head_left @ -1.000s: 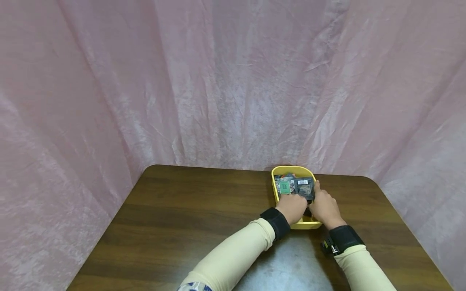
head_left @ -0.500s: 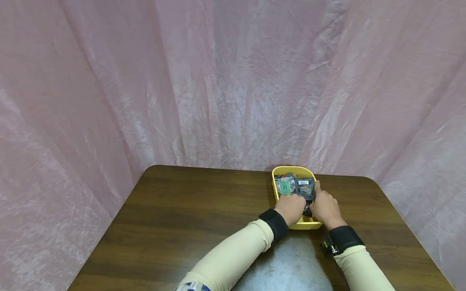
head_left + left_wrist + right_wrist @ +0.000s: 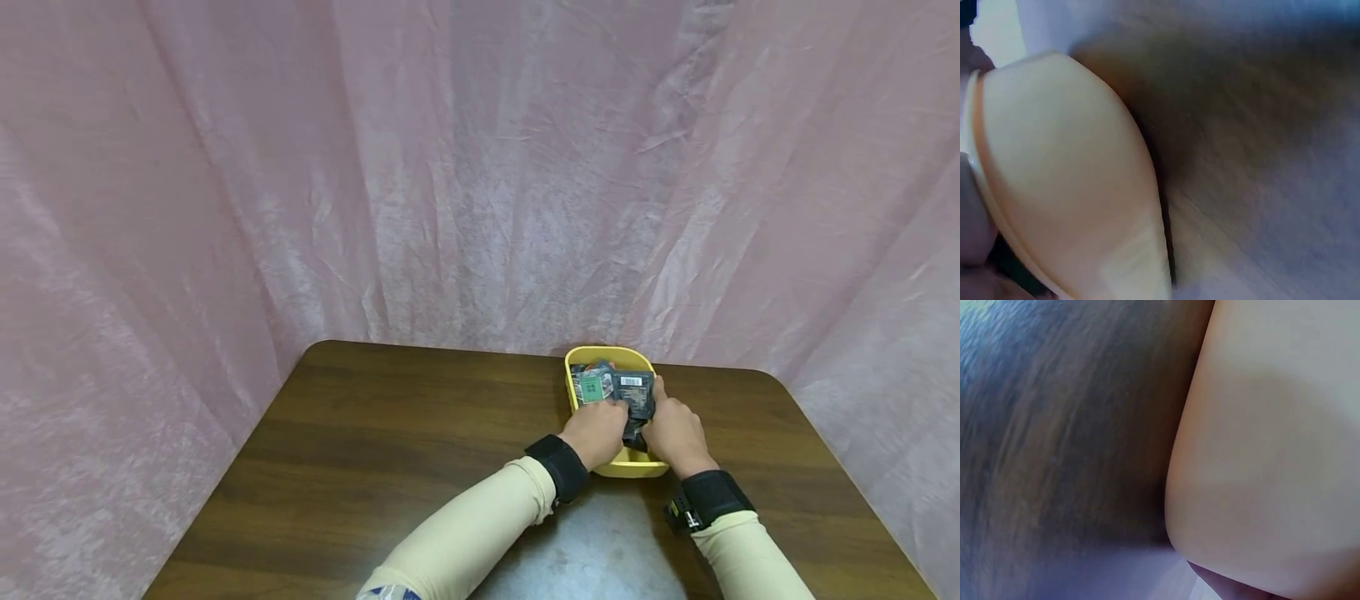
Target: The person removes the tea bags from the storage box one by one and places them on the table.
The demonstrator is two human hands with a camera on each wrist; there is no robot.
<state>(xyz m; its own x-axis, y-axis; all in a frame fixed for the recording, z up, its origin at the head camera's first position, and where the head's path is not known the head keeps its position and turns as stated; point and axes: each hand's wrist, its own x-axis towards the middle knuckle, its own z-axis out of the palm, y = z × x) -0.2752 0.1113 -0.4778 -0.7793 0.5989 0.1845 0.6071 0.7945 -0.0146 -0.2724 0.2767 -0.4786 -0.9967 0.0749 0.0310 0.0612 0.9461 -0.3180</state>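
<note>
A yellow tray (image 3: pixel 609 353) sits on the brown table near its far right side, holding several dark packets. My left hand (image 3: pixel 600 427) and right hand (image 3: pixel 675 429) meet over the tray's near half. Both grip a dark packet with a white barcode label (image 3: pixel 633 393), the right thumb lying along its right edge. Beside it, under my left fingers, lies a packet with a green label (image 3: pixel 591 387). The left wrist view is blurred and shows the tray's outer wall (image 3: pixel 1066 175) up close. The right wrist view is just as blurred, with the tray wall (image 3: pixel 1272 437) filling its right side.
The wooden table (image 3: pixel 420 433) stretches left of the tray, with a pale worn patch (image 3: pixel 600 542) near me. Pink cloth (image 3: pixel 480 167) hangs close behind the table and along both sides. The table's rounded right corner lies just past the tray.
Both hands stay at the tray. The dark barcode packet has shifted slightly toward me, and its near end now hangs down between my hands. The head view has shifted a little.
</note>
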